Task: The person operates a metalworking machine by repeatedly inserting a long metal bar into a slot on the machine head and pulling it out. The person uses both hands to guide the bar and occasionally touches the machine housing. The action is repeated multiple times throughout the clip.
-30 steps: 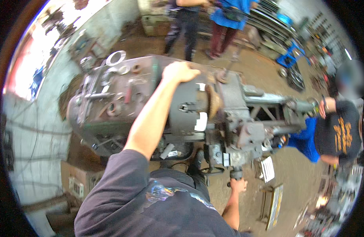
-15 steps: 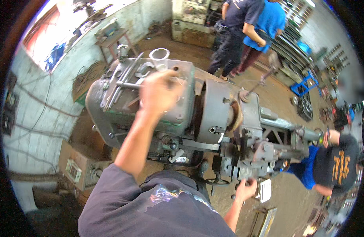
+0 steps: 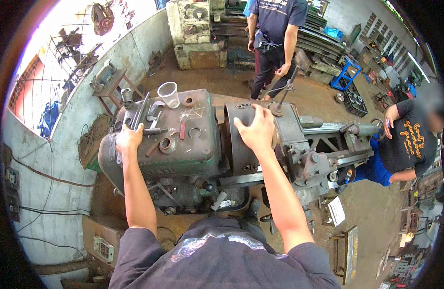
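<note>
My left hand [image 3: 129,140] is closed on a dark chuck key [image 3: 155,131] at the left of the lathe's headstock top [image 3: 199,137], beside several long metal bars [image 3: 141,110]. Part of the key is hidden in the fingers. My right hand [image 3: 256,129] is spread over the large round lathe chuck [image 3: 238,147], fingers apart, and seems to rest on it. A clear plastic cup [image 3: 169,94], a C-shaped measuring frame [image 3: 155,111], a metal ring [image 3: 168,145], a thin reddish strip [image 3: 183,128] and a small bushing [image 3: 189,102] lie on the headstock.
The carriage [image 3: 311,166] and bed [image 3: 347,153] run rightward. A co-worker in a dark shirt [image 3: 409,132] is at the far end. Another person [image 3: 280,38] stands behind the lathe. Control levers [image 3: 202,184] project from the front. A wooden box [image 3: 104,236] sits lower left.
My left hand has moved left from beside the cup onto the chuck key. My right hand has come up from the carriage to the chuck. The view has shifted.
</note>
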A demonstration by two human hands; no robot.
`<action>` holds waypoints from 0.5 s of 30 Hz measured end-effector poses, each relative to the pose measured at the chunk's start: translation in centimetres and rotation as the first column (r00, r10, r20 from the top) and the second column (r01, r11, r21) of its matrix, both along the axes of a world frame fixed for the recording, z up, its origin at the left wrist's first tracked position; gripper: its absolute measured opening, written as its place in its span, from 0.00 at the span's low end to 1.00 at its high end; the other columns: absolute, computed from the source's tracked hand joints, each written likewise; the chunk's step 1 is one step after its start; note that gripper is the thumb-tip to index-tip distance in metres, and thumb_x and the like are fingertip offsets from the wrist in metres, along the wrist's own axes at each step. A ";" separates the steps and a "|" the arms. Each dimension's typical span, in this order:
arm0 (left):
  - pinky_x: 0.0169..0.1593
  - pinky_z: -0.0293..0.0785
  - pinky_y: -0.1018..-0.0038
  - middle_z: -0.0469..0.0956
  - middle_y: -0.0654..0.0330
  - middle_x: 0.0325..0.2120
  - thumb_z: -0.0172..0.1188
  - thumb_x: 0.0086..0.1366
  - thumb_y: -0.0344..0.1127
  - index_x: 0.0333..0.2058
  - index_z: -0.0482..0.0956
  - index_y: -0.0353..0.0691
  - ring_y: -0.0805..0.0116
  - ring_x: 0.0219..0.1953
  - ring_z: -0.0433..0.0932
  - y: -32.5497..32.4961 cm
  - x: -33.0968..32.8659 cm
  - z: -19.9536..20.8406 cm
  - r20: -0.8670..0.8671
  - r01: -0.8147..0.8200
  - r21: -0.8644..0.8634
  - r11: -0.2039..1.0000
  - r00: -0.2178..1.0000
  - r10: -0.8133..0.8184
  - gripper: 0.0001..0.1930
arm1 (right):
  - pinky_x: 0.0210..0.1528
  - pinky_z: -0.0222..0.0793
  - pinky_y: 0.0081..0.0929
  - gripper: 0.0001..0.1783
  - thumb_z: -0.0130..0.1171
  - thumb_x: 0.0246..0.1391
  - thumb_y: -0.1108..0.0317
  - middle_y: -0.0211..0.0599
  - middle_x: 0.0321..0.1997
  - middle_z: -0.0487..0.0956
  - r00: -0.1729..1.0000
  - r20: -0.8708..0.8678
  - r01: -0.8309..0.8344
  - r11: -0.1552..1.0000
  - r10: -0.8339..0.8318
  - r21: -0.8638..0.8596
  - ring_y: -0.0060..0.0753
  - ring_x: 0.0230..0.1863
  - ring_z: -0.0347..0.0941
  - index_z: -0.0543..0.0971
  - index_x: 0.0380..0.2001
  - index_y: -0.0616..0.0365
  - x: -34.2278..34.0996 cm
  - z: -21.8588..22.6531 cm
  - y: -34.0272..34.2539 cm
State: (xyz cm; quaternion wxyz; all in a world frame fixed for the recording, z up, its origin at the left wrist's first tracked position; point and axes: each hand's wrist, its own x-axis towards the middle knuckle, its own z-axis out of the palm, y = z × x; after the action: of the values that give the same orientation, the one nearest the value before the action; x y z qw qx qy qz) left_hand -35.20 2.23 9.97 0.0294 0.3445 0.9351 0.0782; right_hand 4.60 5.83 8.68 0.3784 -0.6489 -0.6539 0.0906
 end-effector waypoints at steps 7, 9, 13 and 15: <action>0.64 0.71 0.57 0.80 0.38 0.54 0.67 0.56 0.57 0.58 0.77 0.34 0.43 0.59 0.79 -0.3 -3.0 -1.4 0.241 0.003 0.216 0.976 0.969 -0.056 0.38 | 0.70 0.62 0.50 0.58 0.77 0.38 0.39 0.57 0.66 0.71 0.999 -0.009 0.052 0.989 -0.053 -0.135 0.57 0.69 0.65 0.67 0.67 0.63 -1.6 -2.0 1.4; 0.62 0.72 0.60 0.83 0.40 0.50 0.65 0.56 0.54 0.49 0.84 0.33 0.46 0.56 0.81 -1.2 -3.6 -1.9 0.272 -0.042 0.308 0.951 0.961 -0.045 0.31 | 0.71 0.62 0.50 0.61 0.78 0.36 0.39 0.59 0.68 0.70 0.997 -0.041 0.062 0.992 -0.067 -0.108 0.58 0.70 0.65 0.66 0.68 0.66 -1.3 -2.4 0.9; 0.59 0.73 0.56 0.83 0.38 0.48 0.65 0.55 0.53 0.49 0.85 0.36 0.43 0.53 0.82 -3.7 -4.0 -0.1 0.143 -0.024 0.485 0.874 0.988 -0.052 0.29 | 0.69 0.62 0.53 0.64 0.78 0.35 0.38 0.59 0.66 0.70 0.996 -0.028 0.082 0.995 -0.084 -0.061 0.59 0.68 0.66 0.64 0.69 0.68 -1.3 -3.0 0.0; 0.53 0.74 0.52 0.83 0.34 0.39 0.65 0.56 0.54 0.46 0.84 0.36 0.39 0.47 0.83 -4.7 -3.7 2.6 0.137 0.011 0.522 0.853 0.986 -0.097 0.28 | 0.70 0.62 0.51 0.65 0.79 0.34 0.39 0.62 0.67 0.70 0.995 -0.048 0.081 0.996 -0.083 -0.045 0.60 0.69 0.65 0.63 0.70 0.68 -1.2 -3.3 -0.4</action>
State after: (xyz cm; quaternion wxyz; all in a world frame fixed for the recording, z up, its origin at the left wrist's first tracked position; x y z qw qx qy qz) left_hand -38.91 -2.47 12.59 0.0118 0.3586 0.8639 0.3535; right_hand 3.36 5.44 5.35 0.3838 -0.6808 -0.6149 0.1052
